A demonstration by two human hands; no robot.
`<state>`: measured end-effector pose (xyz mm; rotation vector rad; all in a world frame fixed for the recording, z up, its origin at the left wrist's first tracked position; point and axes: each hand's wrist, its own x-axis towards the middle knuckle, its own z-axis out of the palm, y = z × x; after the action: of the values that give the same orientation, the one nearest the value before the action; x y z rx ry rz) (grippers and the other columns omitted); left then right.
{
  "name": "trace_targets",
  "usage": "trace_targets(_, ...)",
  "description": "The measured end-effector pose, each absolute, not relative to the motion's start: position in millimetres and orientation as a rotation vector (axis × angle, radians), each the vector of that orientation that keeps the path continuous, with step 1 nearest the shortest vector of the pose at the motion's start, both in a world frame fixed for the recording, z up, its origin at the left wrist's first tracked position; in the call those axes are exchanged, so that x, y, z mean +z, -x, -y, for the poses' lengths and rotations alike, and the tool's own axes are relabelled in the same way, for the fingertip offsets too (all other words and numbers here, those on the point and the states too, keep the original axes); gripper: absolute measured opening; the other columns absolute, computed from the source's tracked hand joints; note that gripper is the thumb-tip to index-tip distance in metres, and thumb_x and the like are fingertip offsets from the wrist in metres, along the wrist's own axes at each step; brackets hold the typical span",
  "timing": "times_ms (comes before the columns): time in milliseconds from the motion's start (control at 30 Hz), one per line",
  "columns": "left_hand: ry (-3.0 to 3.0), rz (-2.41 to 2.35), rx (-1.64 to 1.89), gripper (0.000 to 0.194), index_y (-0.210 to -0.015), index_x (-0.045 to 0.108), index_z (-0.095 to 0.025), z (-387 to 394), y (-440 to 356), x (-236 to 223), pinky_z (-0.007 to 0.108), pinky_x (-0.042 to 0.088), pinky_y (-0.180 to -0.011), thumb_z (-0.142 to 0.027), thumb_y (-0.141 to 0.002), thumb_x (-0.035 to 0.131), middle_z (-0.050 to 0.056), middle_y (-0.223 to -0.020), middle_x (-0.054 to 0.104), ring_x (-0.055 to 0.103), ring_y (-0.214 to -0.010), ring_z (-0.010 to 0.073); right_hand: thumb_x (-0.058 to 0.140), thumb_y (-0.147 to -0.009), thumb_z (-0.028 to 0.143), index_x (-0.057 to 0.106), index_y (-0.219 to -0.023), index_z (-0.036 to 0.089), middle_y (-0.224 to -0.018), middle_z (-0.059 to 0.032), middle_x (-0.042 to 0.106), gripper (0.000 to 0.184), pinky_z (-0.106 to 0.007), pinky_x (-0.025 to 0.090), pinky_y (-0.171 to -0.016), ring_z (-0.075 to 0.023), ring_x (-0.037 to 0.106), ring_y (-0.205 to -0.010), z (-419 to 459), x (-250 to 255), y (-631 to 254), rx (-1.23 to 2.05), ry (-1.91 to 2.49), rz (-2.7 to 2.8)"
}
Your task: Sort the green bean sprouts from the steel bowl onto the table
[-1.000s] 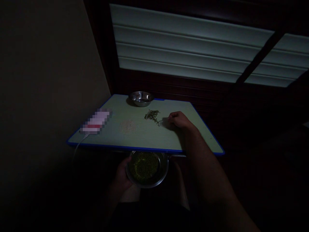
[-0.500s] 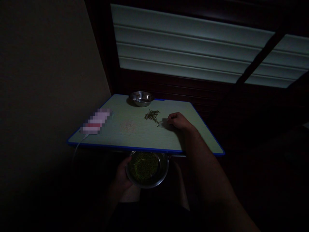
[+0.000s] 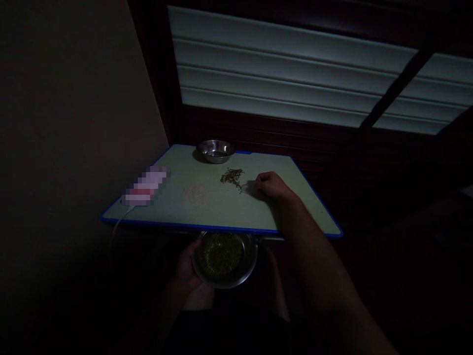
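Note:
My left hand is closed on the rim of a steel bowl, held below the table's front edge above my lap. Green beans, looking like mung beans, fill much of that bowl. My right hand rests over the table with its fingers pinched on a small, thin, see-through piece; its kind is too dim to tell. The piece's left edge touches the near end of a loose scatter of beans on the tabletop.
A second steel bowl stands at the back of the pale, blue-edged table. A pale scatter of small bits lies left of the beans. A blurred-out pink object with a white cable lies at the left, beside the wall.

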<state>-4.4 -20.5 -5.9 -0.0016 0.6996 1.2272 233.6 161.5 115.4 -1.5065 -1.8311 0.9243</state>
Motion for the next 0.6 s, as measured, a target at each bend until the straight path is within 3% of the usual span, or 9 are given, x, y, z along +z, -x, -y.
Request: trace_targets(600, -0.014, -0.720, 1.232, 0.020, -0.085, 0.075, -0.015, 21.1, 3.7, -8.0, 0.042, 0.053, -0.086, -0.019, -0.080, 0.056, 0.009, -0.083, 0.078, 0.073, -0.081, 0.0264, 0.059, -0.066, 0.026, 0.058, -0.063, 0.016, -0.054, 0.0022, 0.054, 0.010, -0.023, 0.035, -0.052, -0.0092, 0.045, -0.051, -160.7, 114.0, -225.7, 0.816, 1.492, 1.859)
